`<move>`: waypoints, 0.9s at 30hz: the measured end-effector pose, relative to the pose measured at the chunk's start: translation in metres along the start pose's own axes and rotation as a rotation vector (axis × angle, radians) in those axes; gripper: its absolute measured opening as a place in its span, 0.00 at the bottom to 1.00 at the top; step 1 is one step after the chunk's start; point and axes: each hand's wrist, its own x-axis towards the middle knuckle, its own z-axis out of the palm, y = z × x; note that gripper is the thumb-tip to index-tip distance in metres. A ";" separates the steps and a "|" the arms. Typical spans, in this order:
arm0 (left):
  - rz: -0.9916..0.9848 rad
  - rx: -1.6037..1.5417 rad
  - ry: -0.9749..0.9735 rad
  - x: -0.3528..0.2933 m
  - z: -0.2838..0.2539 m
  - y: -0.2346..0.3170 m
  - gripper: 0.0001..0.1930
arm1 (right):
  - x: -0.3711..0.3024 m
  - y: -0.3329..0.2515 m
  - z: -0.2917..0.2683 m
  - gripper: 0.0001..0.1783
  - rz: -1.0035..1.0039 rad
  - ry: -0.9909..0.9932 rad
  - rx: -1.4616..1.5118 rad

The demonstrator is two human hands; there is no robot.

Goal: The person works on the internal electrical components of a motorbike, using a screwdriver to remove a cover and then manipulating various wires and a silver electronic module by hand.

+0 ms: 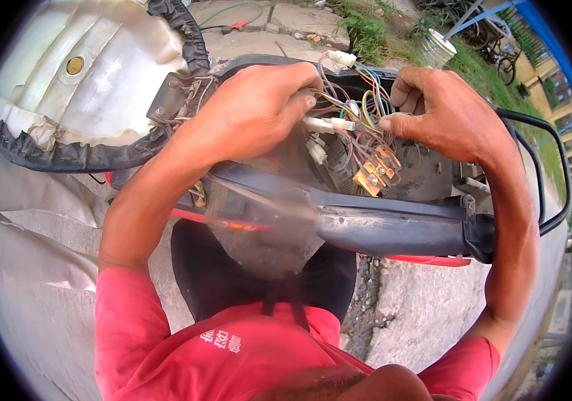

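Both my hands are over the open compartment of a scooter [419, 184], among a tangle of thin coloured wires [365, 107]. My left hand [259, 103] pinches wires between thumb and forefinger. On the other side of the bundle, my right hand [440, 110] has its fingers curled and its thumb against the wires, closed on a wire partly hidden by the fingers. One white plug connector [341, 59] sits above the bundle, and another white connector [329, 124] lies between my hands. Below them is a terminal block with copper-coloured tabs [376, 170].
The scooter's seat [112, 73] is flipped up at the left, its pale underside showing. A black grab rail [560, 154] curves out at the right. Dark side trim [393, 224] runs between me and the compartment. Behind stand a white bucket [437, 48] and grass [366, 33].
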 end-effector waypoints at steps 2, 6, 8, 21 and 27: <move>-0.022 -0.003 0.010 0.001 0.001 0.000 0.12 | -0.004 -0.002 0.000 0.22 -0.038 0.031 -0.008; -0.030 0.021 0.050 -0.002 0.000 0.000 0.12 | -0.005 -0.006 0.008 0.24 -0.115 0.128 -0.070; -0.020 0.011 0.052 -0.001 0.000 -0.001 0.13 | -0.008 -0.012 0.008 0.23 -0.119 0.127 -0.067; -0.035 -0.039 0.068 0.001 0.003 -0.002 0.11 | -0.003 -0.030 0.038 0.12 -0.369 0.135 0.017; -0.035 -0.049 0.071 0.001 0.005 -0.005 0.12 | 0.003 -0.028 0.042 0.12 -0.278 0.048 0.093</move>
